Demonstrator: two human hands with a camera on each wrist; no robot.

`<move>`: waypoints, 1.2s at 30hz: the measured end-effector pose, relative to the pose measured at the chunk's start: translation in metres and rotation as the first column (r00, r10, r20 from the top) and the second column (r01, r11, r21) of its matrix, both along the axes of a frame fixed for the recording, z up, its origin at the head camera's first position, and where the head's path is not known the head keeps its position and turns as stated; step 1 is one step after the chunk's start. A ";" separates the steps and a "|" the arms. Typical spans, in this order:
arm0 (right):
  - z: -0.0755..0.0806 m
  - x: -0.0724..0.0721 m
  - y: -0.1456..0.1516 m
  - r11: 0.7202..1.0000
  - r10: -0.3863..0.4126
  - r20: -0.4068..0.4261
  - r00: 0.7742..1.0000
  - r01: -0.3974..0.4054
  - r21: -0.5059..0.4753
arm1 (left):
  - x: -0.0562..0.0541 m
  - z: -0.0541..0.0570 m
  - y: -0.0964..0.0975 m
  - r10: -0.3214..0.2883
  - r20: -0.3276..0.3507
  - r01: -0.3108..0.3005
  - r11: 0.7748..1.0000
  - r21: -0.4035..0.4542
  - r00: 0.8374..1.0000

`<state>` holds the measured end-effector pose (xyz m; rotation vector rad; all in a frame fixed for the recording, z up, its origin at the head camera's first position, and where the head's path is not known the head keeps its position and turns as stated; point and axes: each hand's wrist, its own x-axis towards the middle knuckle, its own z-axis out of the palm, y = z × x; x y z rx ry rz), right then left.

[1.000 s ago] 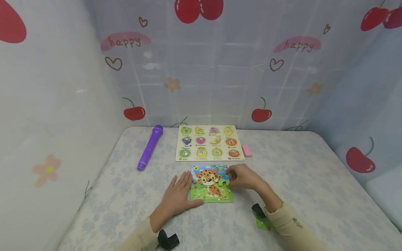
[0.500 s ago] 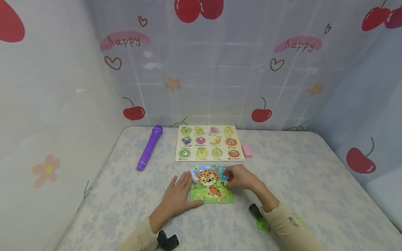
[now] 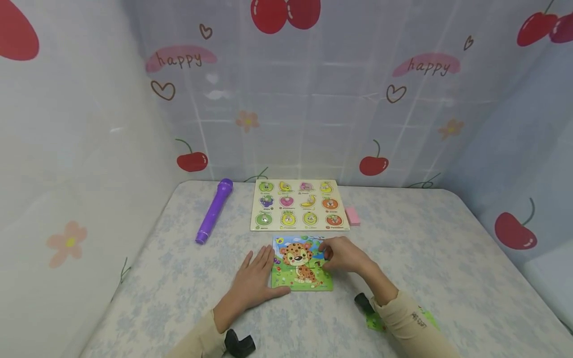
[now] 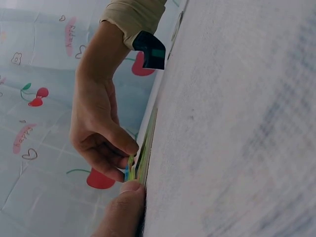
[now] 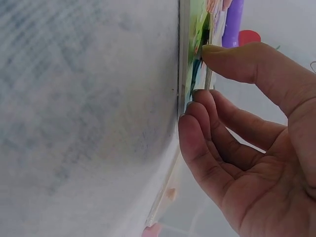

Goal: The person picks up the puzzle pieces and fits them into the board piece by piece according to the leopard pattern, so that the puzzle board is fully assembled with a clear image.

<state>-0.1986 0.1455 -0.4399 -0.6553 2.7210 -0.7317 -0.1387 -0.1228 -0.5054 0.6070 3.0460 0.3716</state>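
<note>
A leopard jigsaw puzzle (image 3: 299,286) with a green and blue background lies flat on the table before me. My left hand (image 3: 251,279) lies along its left side, fingers straight and thumb touching the bottom edge. At the opposite side, my right hand (image 3: 345,254) pinches a jigsaw piece (image 5: 208,79) between thumb and fingertips. In the right wrist view the piece shows edge-on, raised slightly off the board. The left wrist view also has this piece (image 4: 130,169) above the puzzle's edge, near my left thumb (image 4: 127,200). The right fingers partly hide the puzzle's right side.
Loose green puzzle pieces (image 3: 374,322) lie beside and partly under the right sleeve. Behind the puzzle is a wooden fruit peg board (image 3: 295,229), with a pink block (image 3: 352,216) at its right. A purple toy microphone (image 3: 214,213) lies back left. Printed curtains enclose the table.
My right hand has moved slightly left, bringing the pinched jigsaw piece in over the puzzle's right side. More of the loose pieces shows past the right sleeve. My left hand stays put.
</note>
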 end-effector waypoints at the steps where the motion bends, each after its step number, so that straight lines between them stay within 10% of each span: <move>1: 0.000 0.000 0.000 1.000 0.000 -0.002 1.000 0.000 0.002 | 0.000 0.000 0.000 0.001 -0.001 -0.001 1.000 -0.003 1.000; 36: 0.000 -0.009 -0.003 0.999 0.041 0.027 0.999 -0.042 0.026 | -0.001 0.000 -0.001 -0.006 -0.001 0.006 1.000 -0.012 1.000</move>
